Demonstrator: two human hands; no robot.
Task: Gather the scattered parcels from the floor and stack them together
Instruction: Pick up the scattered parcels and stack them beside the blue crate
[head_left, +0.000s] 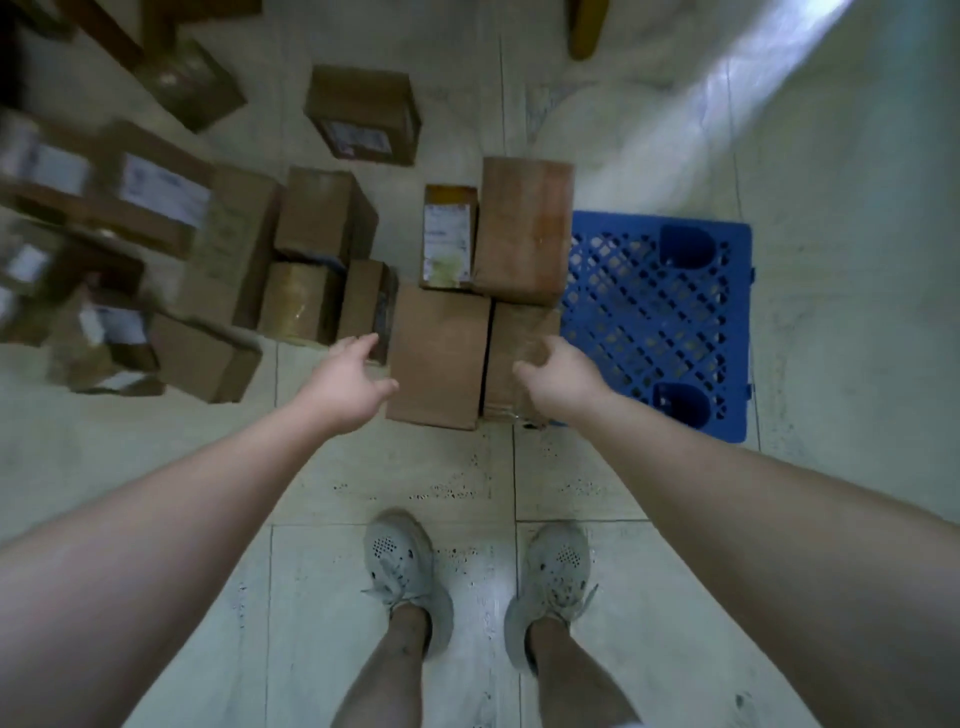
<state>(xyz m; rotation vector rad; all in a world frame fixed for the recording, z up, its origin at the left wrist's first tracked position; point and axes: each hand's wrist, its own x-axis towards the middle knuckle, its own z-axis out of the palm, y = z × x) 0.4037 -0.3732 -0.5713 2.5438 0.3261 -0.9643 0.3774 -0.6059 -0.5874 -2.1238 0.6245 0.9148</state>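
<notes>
Several brown cardboard parcels lie on the tiled floor ahead of me. A plain brown parcel (439, 356) stands between my hands, with a second one (522, 332) touching its right side. Behind them stand a tall brown parcel (524, 228) and a narrow labelled parcel (449, 236). My left hand (350, 382) hovers open just left of the near parcel, fingers relaxed. My right hand (558, 371) hangs open over the second parcel, fingers loosely curled, holding nothing. More parcels (234, 249) are scattered at the left, and one labelled parcel (363, 114) sits farther back.
A blue plastic lattice pallet (660, 322) lies on the floor at the right, partly under the near parcels. My two feet in grey shoes (400, 566) stand on the tiles below. Wooden furniture legs (104, 31) show at the top left.
</notes>
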